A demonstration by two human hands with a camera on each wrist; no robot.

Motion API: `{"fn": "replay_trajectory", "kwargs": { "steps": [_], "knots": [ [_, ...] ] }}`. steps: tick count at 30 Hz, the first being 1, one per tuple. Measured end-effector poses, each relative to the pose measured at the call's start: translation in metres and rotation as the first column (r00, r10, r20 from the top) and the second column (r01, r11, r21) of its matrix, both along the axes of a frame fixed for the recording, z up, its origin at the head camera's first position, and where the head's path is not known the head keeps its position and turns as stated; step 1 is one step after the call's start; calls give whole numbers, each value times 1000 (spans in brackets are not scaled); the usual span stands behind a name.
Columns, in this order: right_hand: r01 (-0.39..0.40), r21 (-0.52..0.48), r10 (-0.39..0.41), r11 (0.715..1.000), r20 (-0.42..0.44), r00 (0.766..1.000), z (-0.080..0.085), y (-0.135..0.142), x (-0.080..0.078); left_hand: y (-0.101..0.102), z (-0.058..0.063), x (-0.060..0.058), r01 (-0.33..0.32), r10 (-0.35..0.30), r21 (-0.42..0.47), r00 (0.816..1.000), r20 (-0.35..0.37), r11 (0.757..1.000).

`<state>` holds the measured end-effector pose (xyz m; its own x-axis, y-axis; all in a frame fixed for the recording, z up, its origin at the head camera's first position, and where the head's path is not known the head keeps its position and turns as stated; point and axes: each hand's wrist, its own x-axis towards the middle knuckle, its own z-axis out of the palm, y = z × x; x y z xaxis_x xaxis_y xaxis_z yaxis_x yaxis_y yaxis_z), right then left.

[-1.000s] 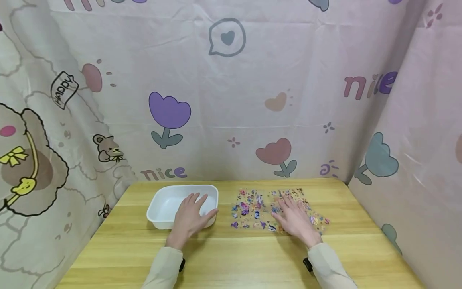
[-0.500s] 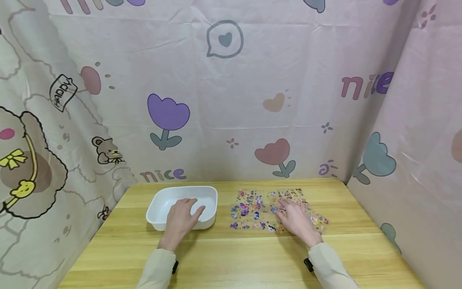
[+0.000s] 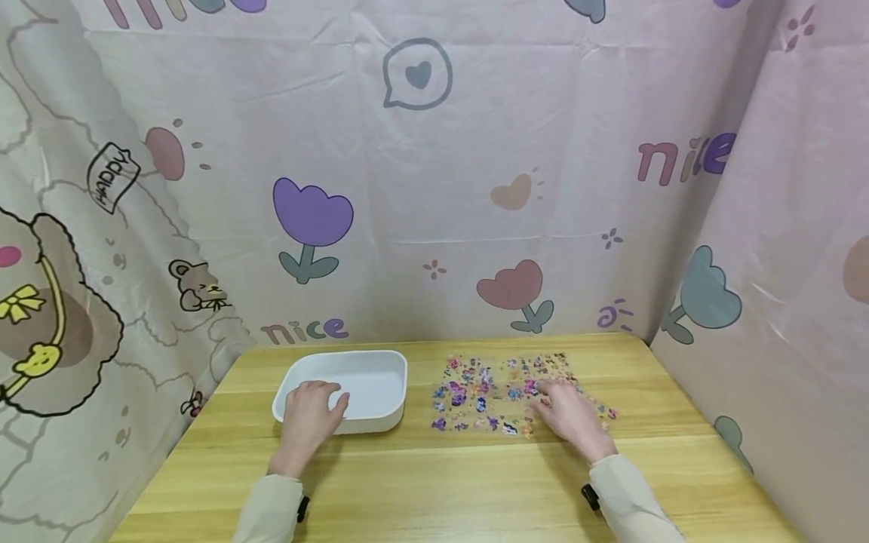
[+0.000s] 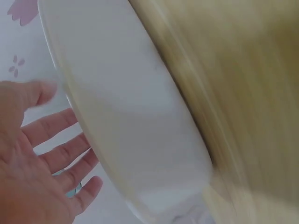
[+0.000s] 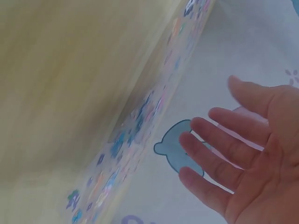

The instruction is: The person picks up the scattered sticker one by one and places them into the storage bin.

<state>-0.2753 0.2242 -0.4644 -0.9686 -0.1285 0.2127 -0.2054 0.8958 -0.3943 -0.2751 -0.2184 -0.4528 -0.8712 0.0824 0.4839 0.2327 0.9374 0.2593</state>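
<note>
Tabletop: white tub beside stickers

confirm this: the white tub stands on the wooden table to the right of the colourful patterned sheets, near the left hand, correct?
Side is wrong: the head view shows the white tub left of the colourful patterned sheets, on the wooden table, near the left hand.

We count two hands, the left hand and the right hand, with two pale sleeves and two black wrist pieces. There are one white basin and one wooden table. On the cloth we number three whole tulips and one speech bubble. The stickers are numerous; we cannot tell how many clear sheets bear them.
</note>
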Motion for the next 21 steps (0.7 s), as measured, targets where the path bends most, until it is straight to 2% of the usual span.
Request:
{"fn": "replay_trajectory", "kwargs": {
  "steps": [6, 14, 21],
  "knots": [
    [18, 31, -19, 999, 42, 999, -2, 12, -1, -25, -1, 4, -18, 17, 14, 999, 45, 1000],
    [64, 26, -67, 998, 101, 993, -1, 27, -1, -48, -4, 12, -41, 34, 34, 986, 165, 999],
    [59, -23, -56, 998, 114, 992, -1, 42, -1, -60, -6, 13, 1, -20, 71, 967, 254, 997]
  ]
}}
